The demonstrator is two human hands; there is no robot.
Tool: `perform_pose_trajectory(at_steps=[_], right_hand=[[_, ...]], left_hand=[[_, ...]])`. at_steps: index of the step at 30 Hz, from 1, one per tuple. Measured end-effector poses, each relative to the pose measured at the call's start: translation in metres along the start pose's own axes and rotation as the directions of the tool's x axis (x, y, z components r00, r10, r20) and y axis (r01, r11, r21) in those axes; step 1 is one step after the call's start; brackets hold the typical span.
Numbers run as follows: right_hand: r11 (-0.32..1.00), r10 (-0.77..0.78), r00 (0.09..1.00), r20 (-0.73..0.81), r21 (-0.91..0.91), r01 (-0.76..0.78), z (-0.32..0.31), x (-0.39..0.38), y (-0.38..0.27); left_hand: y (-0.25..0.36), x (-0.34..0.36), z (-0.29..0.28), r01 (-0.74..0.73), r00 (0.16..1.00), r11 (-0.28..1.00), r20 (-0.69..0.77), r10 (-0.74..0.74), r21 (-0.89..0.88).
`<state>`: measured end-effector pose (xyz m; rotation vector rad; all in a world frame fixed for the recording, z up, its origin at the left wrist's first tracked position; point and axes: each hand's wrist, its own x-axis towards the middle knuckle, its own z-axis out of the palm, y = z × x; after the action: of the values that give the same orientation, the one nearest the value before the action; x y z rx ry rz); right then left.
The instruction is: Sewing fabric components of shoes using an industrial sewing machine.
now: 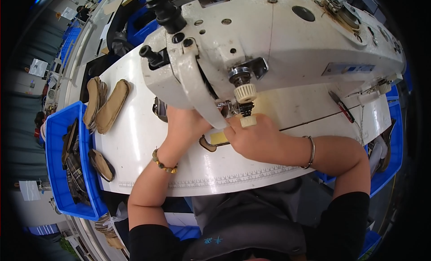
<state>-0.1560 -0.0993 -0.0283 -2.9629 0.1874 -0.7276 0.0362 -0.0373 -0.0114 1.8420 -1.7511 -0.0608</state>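
Note:
A white industrial sewing machine (pixel 287 45) stands over a white table top, and both my hands are at its needle area. My left hand (pixel 186 128), with a beaded bracelet at its wrist, reaches behind the machine's front; its fingers are hidden. Just beyond it shows a dark plaid fabric piece (pixel 159 109). My right hand (pixel 256 137), with a metal bangle at the wrist, is curled closed beside the presser foot (pixel 230 109). Between the hands a tan, dark-edged end of a shoe piece (pixel 207 144) sticks out; whether it joins the plaid piece is hidden.
Tan sole-shaped pieces (pixel 112 107) lie stacked at the table's left. A blue bin (pixel 96 189) with plaid slipper parts stands at the left edge, another blue bin (pixel 395 160) at the right. Red-and-black thread snips (pixel 342 107) lie right of the machine.

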Motion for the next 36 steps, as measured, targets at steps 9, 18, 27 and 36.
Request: perform_pose_trajectory(at_steps=[9,18,27,36], right_hand=[[0.998,-0.06,0.997,-0.04,-0.008,0.059,0.002,-0.005,-0.008],[0.999,-0.043,0.998,-0.043,0.023,0.044,0.004,-0.002,-0.008],[0.995,-0.081,0.995,-0.05,0.059,0.084,0.001,0.002,-0.006],[0.994,-0.087,0.995,-0.045,0.068,0.09,0.004,0.001,-0.005]], left_hand=[[0.0,0.003,0.002,0.019,1.0,0.997,0.001,-0.019,-0.079],[-0.005,0.002,0.005,0.061,0.998,0.979,0.001,-0.062,-0.196],[0.022,-0.018,-0.025,-0.343,0.929,0.927,0.202,0.31,0.153],[0.017,-0.017,-0.019,-0.266,0.954,0.95,0.19,0.234,0.164]])
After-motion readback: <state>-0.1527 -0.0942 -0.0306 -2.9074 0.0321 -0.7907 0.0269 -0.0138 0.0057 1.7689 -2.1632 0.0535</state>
